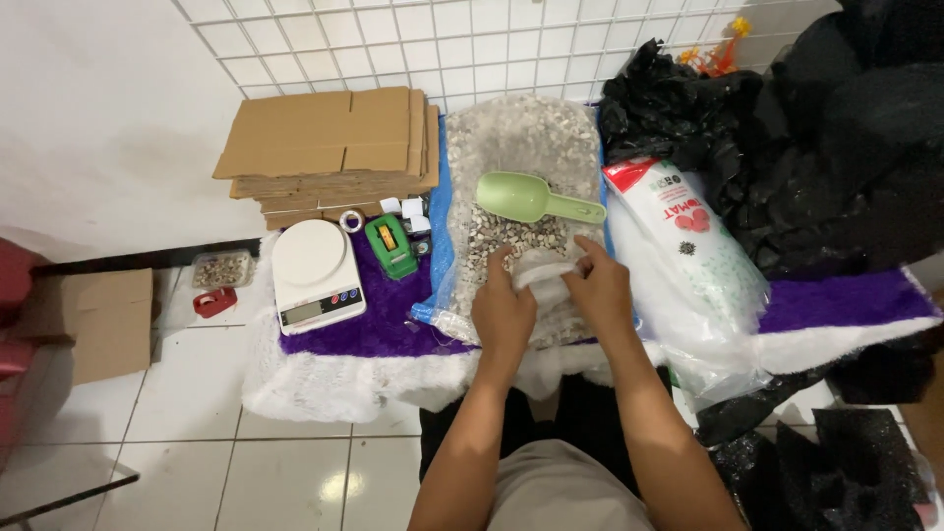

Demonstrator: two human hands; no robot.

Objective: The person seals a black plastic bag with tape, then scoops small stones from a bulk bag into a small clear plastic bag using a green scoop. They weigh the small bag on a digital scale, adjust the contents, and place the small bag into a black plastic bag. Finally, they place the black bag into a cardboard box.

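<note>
Seated on the floor, a person pinches a small clear bag (pixel 544 273) with left hand (pixel 503 313) and right hand (pixel 596 287), both grips closed on its mouth, over an open sack of pebbles (pixel 519 147); a slack hold could spill stones onto the purple mat (pixel 383 310) (green scoop (pixel 531 198) lies just beyond)

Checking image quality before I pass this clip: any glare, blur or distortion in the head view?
Head view: even indoor light, soft shadows. Glare patch on the floor tile. Wide-angle bending shows in the wire grid. Left hand and right hand on the small clear bag are slightly soft; the green scoop and white scale are sharp.
</note>
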